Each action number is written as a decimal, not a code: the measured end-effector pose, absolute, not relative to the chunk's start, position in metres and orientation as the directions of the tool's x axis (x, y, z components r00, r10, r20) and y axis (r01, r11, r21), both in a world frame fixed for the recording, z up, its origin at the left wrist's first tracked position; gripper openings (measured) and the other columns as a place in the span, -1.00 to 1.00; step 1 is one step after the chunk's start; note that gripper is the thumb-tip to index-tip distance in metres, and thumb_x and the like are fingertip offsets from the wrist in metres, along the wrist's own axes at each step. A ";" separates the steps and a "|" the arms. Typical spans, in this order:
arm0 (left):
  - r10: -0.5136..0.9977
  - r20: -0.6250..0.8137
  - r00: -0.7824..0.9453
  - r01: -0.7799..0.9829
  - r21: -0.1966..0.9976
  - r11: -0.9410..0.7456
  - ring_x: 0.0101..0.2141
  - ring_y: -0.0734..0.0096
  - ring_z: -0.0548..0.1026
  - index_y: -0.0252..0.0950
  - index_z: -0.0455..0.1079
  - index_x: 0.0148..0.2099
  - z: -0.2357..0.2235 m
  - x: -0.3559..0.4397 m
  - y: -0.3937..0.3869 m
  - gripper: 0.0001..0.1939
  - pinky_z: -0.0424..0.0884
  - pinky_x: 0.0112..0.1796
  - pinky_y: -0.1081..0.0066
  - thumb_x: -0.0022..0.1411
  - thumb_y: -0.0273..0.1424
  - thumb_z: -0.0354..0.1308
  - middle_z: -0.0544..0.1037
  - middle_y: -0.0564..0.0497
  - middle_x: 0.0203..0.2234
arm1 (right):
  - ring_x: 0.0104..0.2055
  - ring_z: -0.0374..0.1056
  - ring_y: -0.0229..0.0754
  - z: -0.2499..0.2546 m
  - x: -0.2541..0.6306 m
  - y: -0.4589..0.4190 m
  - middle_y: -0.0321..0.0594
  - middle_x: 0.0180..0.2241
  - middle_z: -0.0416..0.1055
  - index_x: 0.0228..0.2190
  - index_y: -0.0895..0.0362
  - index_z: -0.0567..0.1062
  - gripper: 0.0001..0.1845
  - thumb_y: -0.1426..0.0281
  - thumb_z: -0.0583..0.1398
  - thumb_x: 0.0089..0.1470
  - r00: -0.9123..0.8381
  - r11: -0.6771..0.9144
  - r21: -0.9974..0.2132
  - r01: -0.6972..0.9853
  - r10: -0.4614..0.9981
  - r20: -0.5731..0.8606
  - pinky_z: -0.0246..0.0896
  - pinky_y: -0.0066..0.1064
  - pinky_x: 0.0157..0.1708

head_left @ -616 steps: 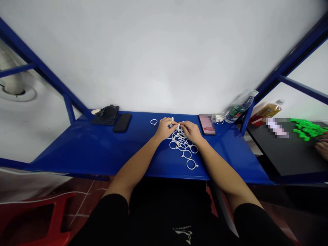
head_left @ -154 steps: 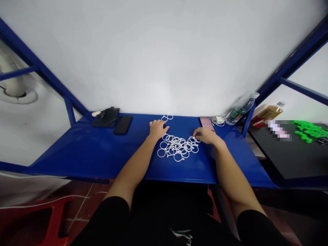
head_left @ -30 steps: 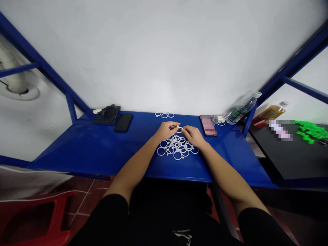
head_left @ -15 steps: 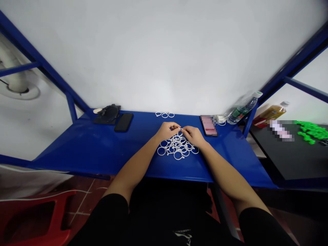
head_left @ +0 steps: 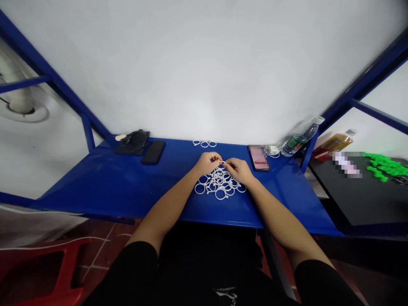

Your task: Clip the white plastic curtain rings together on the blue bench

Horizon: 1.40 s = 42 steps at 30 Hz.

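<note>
My left hand [head_left: 206, 163] and my right hand [head_left: 239, 170] meet above a heap of white plastic rings [head_left: 219, 184] on the blue table [head_left: 105, 182]. Both hands pinch one small white ring [head_left: 222, 162] between their fingertips, just above the far side of the heap. Three more white rings [head_left: 204, 143] lie in a row at the table's back edge, by the wall.
A black phone [head_left: 153, 152] and a dark pouch [head_left: 132, 142] lie at the back left. A phone with a red screen [head_left: 259, 157], a coiled white cable and a water bottle [head_left: 299, 136] are at the back right. Green parts [head_left: 386, 165] sit on a black table to the right.
Over the last second both hands stay pinched on the same ring above the heap, with only small finger movement. Five seconds ago they rested apart on the table.
</note>
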<state>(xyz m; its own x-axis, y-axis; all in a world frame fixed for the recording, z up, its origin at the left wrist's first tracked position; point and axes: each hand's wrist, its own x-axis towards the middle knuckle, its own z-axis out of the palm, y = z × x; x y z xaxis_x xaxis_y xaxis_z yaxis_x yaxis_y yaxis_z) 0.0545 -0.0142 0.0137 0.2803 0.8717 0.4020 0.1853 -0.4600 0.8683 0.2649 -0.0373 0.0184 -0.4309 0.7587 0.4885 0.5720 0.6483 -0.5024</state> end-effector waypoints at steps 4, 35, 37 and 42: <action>0.852 0.426 0.306 0.217 0.840 -0.498 -0.47 0.47 0.45 -0.31 0.50 -0.43 0.015 0.054 -0.013 -0.81 0.36 -0.36 0.44 0.12 -0.56 0.08 0.57 0.05 -0.50 | -0.40 0.41 -0.19 0.018 0.263 -0.038 -0.22 -0.42 0.54 -0.29 0.11 0.56 -0.70 0.19 0.16 0.37 -0.441 0.654 -0.501 0.566 0.754 0.486 0.16 -0.39 -0.36; 0.915 0.388 -0.107 0.799 0.582 -0.153 0.20 0.09 0.45 -0.26 0.57 0.12 -0.010 -0.029 0.037 -0.65 0.31 0.26 0.16 0.32 -0.30 0.24 0.51 -0.15 0.20 | -0.26 0.54 -0.12 0.014 0.267 -0.034 -0.19 -0.27 0.64 -0.19 0.07 0.64 -0.79 0.30 0.19 0.31 -0.393 0.617 -0.526 0.585 0.784 0.481 0.35 -0.33 -0.22; 0.901 0.421 -0.099 0.797 0.575 -0.181 0.06 0.13 0.53 -0.27 0.60 0.04 -0.004 -0.024 0.034 -0.71 0.39 0.18 0.18 0.33 -0.32 0.22 0.62 -0.14 0.04 | -0.27 0.53 -0.13 0.014 0.267 -0.034 -0.19 -0.27 0.64 -0.19 0.08 0.63 -0.79 0.30 0.19 0.31 -0.406 0.618 -0.526 0.585 0.784 0.469 0.33 -0.34 -0.23; 0.920 0.366 0.141 0.701 0.619 -0.354 -0.32 0.31 0.58 -0.25 0.62 -0.02 0.009 -0.008 0.019 -0.73 0.49 -0.17 0.32 0.29 -0.25 0.27 0.68 -0.06 -0.27 | -0.33 0.48 -0.17 0.012 0.266 -0.031 -0.20 -0.28 0.62 -0.14 0.09 0.63 -0.80 0.30 0.23 0.29 -0.442 0.598 -0.521 0.609 0.801 0.403 0.29 -0.36 -0.29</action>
<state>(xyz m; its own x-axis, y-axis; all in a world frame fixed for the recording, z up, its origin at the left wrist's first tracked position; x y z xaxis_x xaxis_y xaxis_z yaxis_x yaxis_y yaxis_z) -0.0077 0.0185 0.0090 0.1409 0.9200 0.3657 0.7010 -0.3536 0.6193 0.2664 -0.0313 0.0116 -0.4423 0.8014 0.4027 0.6093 0.5980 -0.5208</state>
